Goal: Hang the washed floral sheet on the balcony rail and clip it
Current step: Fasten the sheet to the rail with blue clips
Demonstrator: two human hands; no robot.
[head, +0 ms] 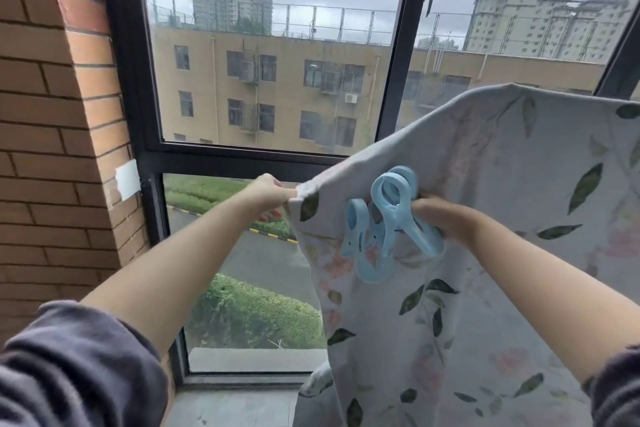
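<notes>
Floral sheet [485, 184] already draped; left hand [273, 189] pinches its corner, right hand [446, 218] grips blue clips [391, 218] beside that corner; clipping seemingly remains.

No text, label, brand, number or sign can be read. The floral sheet [485, 184], lower right of the frame, carries only a printed pattern of leaves and blossoms. The blue clips [420, 237], centre, show no legible marking. The white patch [127, 178] on the brick wall [45, 149], left of the frame, appears plain
</notes>
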